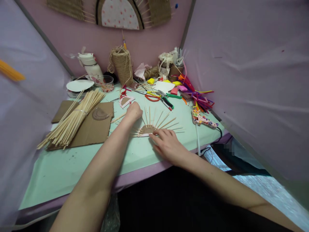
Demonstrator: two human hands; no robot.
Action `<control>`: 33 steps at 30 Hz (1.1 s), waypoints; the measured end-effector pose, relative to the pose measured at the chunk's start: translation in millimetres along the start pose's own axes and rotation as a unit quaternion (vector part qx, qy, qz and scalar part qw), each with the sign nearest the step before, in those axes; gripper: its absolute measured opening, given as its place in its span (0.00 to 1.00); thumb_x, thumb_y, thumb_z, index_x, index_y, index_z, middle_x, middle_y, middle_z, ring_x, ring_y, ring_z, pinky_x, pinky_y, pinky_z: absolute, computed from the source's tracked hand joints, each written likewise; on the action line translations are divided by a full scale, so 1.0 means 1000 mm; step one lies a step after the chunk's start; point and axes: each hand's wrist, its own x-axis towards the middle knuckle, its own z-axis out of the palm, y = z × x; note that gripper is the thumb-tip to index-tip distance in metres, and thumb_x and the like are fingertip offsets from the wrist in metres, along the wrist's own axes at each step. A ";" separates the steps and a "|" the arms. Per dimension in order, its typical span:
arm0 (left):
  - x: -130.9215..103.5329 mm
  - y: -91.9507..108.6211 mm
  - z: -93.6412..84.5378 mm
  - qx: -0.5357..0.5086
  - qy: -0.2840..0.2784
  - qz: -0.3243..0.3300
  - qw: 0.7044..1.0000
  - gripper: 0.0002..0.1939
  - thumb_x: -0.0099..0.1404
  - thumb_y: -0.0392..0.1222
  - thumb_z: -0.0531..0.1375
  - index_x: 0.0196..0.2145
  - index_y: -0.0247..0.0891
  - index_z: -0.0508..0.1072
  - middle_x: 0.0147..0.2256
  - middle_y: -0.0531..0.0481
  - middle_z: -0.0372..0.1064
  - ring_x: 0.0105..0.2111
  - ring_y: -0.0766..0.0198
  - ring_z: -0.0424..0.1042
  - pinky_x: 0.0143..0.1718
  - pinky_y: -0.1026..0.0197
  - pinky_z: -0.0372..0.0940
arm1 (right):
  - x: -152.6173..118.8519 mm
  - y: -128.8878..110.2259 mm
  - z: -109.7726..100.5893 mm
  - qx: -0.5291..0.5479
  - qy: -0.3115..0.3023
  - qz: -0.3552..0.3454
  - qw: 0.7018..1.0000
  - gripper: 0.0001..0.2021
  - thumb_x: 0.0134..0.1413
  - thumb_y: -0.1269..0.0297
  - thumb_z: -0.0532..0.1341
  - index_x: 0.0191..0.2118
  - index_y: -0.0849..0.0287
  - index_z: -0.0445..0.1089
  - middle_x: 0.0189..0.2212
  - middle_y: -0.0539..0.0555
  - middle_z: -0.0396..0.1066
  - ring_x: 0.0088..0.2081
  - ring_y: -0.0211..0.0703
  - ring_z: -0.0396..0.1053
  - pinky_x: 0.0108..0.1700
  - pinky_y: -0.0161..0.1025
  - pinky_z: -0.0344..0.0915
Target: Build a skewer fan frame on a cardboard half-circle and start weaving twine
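A brown cardboard half-circle point(147, 129) lies on the pale green table, with thin wooden sticks fanning out from its curved edge and a whitish strip along its straight edge. The fingers of my right hand point(169, 144) are spread and rest on its right side and lower edge. My left hand point(134, 111) is closed above the left part of the fan, beside a small pink-edged cardboard piece point(125, 101). What its fingers hold, if anything, is hidden.
A stick bundle point(76, 117) and protractor point(100, 113) lie on cardboard point(94, 130) at left. Scissors point(153, 96), pliers point(166, 99) and pipe cleaners point(195, 93) sit behind. A glue gun point(204, 120) is at right. Twine point(122, 66) and a bottle point(91, 66) stand at the back.
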 end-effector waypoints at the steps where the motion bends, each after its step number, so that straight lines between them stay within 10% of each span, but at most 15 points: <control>1: 0.000 0.000 0.001 0.001 0.001 0.002 1.000 0.18 0.57 0.34 0.57 0.46 0.31 0.72 0.45 0.31 0.74 0.47 0.48 0.73 0.46 0.56 0.66 | 0.001 -0.003 0.006 0.002 0.003 0.005 1.000 0.18 0.62 0.67 0.56 0.57 0.60 0.65 0.52 0.62 0.67 0.52 0.54 0.60 0.52 0.50 0.56; 21: -0.002 -0.005 -0.002 -0.033 0.005 0.017 0.999 0.20 0.66 0.45 0.51 0.49 0.31 0.72 0.42 0.33 0.76 0.48 0.50 0.74 0.48 0.56 0.64 | 0.003 -0.017 0.037 0.015 0.056 0.080 0.995 0.22 0.63 0.58 0.55 0.60 0.59 0.63 0.55 0.63 0.65 0.55 0.57 0.58 0.53 0.53 0.52; 33: -0.007 -0.007 -0.007 -0.036 -0.084 0.033 0.995 0.14 0.57 0.42 0.55 0.18 0.37 0.74 0.24 0.42 0.76 0.26 0.58 0.74 0.31 0.61 0.64 | 0.003 -0.017 0.035 0.023 0.071 0.076 0.994 0.20 0.63 0.59 0.56 0.58 0.59 0.63 0.53 0.62 0.67 0.54 0.55 0.60 0.53 0.51 0.54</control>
